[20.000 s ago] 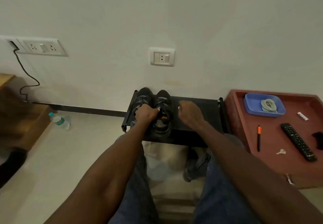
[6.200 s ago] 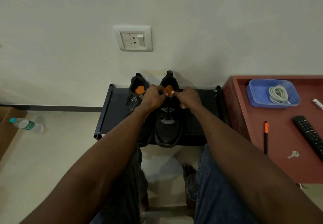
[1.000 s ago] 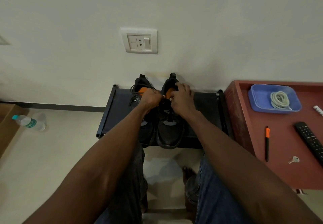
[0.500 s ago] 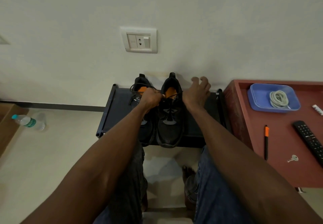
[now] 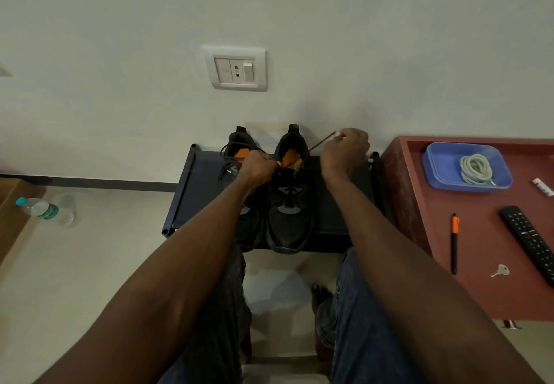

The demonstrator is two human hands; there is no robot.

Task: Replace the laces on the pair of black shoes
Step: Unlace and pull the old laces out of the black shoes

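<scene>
Nearest the camera, two bare forearms reach forward over denim knees toward the low black shoe rack [image 5: 338,212] set against the wall. On it sit the pair of black shoes, side by side, toes toward the person, heels to the wall, so each shoe's long axis runs straight away from the body. The left hand [image 5: 259,169] is curled tight at the eyelet row of the right-hand shoe [image 5: 289,218], pinning it down; whether it also pinches lace there cannot be told. The right hand [image 5: 344,151] sits farther back and out to the right, fingers pinched on the black lace [image 5: 317,144], which runs taut on a slant from the shoe's throat up to that hand. So the hands are apart, the lace stretched between shoe and right hand. The pull looks set to continue along that slant, away from the eyelets. The left-hand shoe [image 5: 239,161] has loose lace loops around its collar. Off right, on the red table [image 5: 485,287], a blue tray [image 5: 437,170] holds a coiled pale lace [image 5: 476,169], well apart from both hands, nearer the right.
</scene>
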